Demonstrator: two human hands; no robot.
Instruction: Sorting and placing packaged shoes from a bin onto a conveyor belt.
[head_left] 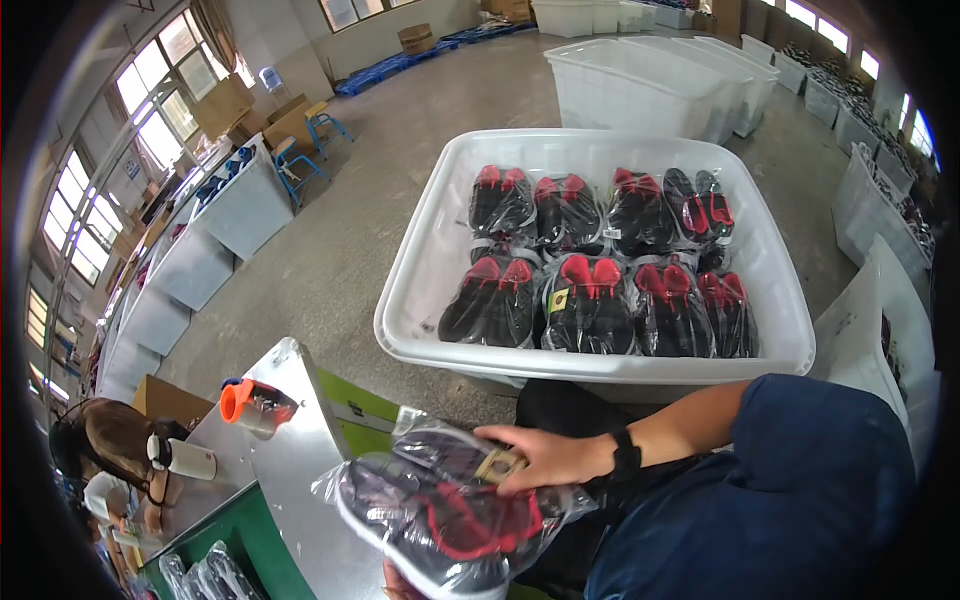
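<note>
My right hand (545, 455) lies on top of a clear plastic bag with a pair of black and red shoes (440, 515), pressing a small tan tag against it. Only the fingertips of my left hand (398, 580) show at the bottom edge, gripping the bag from beneath. The bag hangs over the edge of a metal table (290, 460). Just beyond my hands stands a large white plastic bin (430, 250) holding several similar bagged pairs in two rows.
An orange-tipped tool (245, 400) rests on the table's far corner. A seated person (110, 445) works at the lower left by a green surface. More white bins (640, 85) stand behind and along the right; grey boxes line the left wall.
</note>
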